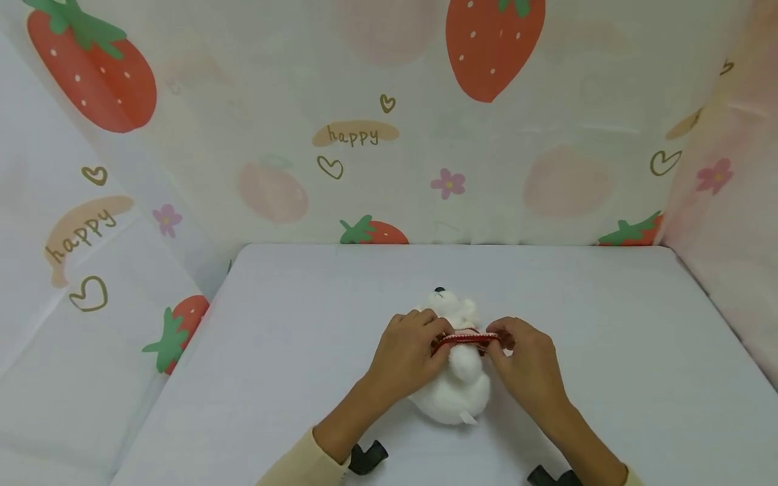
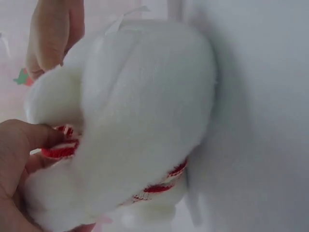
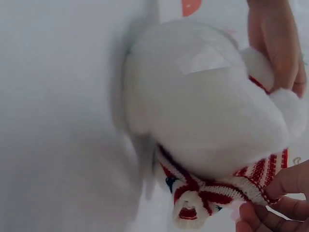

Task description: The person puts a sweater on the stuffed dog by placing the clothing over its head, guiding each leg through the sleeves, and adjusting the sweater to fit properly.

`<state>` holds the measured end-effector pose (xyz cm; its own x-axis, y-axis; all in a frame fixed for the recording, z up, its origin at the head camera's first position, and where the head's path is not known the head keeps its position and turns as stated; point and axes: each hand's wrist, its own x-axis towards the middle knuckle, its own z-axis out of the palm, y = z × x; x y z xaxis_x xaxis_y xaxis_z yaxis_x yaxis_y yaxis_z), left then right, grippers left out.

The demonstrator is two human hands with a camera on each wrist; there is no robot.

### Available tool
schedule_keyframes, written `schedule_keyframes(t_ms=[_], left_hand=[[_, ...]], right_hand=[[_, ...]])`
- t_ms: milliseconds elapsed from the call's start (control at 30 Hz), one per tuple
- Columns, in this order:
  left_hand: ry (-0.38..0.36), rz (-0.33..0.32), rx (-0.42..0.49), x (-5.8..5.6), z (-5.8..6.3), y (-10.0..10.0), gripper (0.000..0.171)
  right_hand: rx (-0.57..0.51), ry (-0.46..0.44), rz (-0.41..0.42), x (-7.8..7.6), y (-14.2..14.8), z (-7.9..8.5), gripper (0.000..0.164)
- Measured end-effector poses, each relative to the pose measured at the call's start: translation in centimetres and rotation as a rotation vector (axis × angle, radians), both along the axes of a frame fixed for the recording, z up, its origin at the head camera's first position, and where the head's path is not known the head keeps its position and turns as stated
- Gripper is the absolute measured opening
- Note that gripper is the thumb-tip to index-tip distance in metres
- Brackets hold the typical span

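A white plush bear (image 1: 450, 398) lies on the table, its black-nosed head (image 1: 450, 304) pointing away from me. Around its upper body is a red-and-white striped knitted garment (image 1: 469, 337). On the bear's left side, my left hand (image 1: 404, 354) pinches the knit; in the left wrist view its thumb (image 2: 46, 136) presses on the red edge beside a plush limb. My right hand (image 1: 529, 364) pinches the opposite end of the knit between thumb and fingers, pulling it taut. The right wrist view shows a patterned knit end (image 3: 190, 208) hanging beside the bear. Some fingertips are hidden.
A white table (image 1: 292, 324) lies beneath the bear. Behind it hangs a strawberry-print cloth (image 1: 486, 135), with more on both sides. Black angular pieces (image 1: 367, 459) show beside both forearms. A white tag (image 3: 205, 60) sticks out from the bear's bottom.
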<state>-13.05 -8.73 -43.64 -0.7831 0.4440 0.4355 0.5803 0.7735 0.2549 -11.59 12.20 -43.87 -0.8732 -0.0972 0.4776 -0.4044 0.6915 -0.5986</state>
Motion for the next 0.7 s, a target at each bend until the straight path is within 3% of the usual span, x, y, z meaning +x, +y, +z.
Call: schedule_keyframes(t_ms=[100,233,333,400,467,600,700], left_hand=[[-0.014,0.013,0.008,0.02,-0.02,-0.02,0.008],[-0.011,0.039,0.026,0.08,-0.17,-0.06,0.004],[-0.008,0.059,0.03,0.1,-0.27,-0.05,0.001],[-0.013,0.072,0.025,0.11,-0.35,-0.04,0.002],[-0.02,0.083,0.024,0.14,-0.37,-0.05,0.002],[-0.03,0.089,0.028,0.23,-0.42,-0.1,0.004],[-0.026,0.091,0.029,0.27,-0.45,-0.09,0.004]], right_hand=[[-0.137,-0.084,0.03,-0.13,0.23,0.4,0.019],[-0.336,-0.277,0.142,-0.22,0.59,0.75,0.019],[-0.388,-0.375,0.218,-0.24,0.71,0.74,0.019],[-0.34,-0.378,0.228,-0.21,0.65,0.61,0.019],[-0.216,-0.31,0.201,-0.12,0.54,0.45,0.023],[0.064,-0.165,0.029,0.26,0.3,0.28,0.033],[0.194,-0.173,-0.046,0.55,0.19,0.45,0.035]])
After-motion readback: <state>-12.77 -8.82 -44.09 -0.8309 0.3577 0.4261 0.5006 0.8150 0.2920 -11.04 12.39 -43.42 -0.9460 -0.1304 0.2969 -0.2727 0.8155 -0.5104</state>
